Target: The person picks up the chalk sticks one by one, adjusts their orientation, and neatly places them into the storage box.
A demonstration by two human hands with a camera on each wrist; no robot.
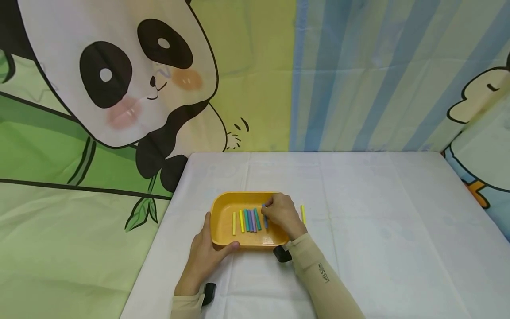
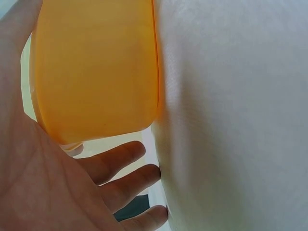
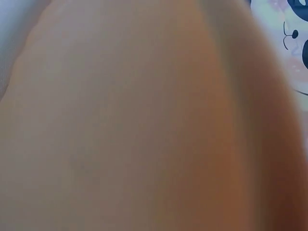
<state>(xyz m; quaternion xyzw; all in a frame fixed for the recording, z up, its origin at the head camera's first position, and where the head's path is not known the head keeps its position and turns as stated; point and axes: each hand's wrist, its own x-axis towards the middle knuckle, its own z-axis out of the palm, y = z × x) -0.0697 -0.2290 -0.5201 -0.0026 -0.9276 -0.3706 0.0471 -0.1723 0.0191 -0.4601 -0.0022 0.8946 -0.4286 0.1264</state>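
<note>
A shallow orange-yellow tray point(image 1: 249, 246) lies on the white table. My left hand point(image 1: 205, 252) holds its near left corner, thumb on the front rim and fingers along the left side; the left wrist view shows the lower fingers point(image 2: 126, 185) extended below the tray wall point(image 2: 96, 72). Inside, a row of chalk-like sticks runs from a pale yellow stick point(image 1: 234, 223) through yellow, teal and purple ones to a teal stick point(image 1: 257, 219). At the row's right end, my right hand point(image 1: 283, 215) pinches a blue stick point(image 1: 265, 222), its fingertips over the upper part.
A lone yellow stick point(image 1: 303, 213) lies on the white tablecloth point(image 1: 382, 230) just right of the tray, beside my right wrist. Behind the table hangs a cloth backdrop point(image 1: 255, 79) with a panda and stripes. My own skin fills most of the right wrist view.
</note>
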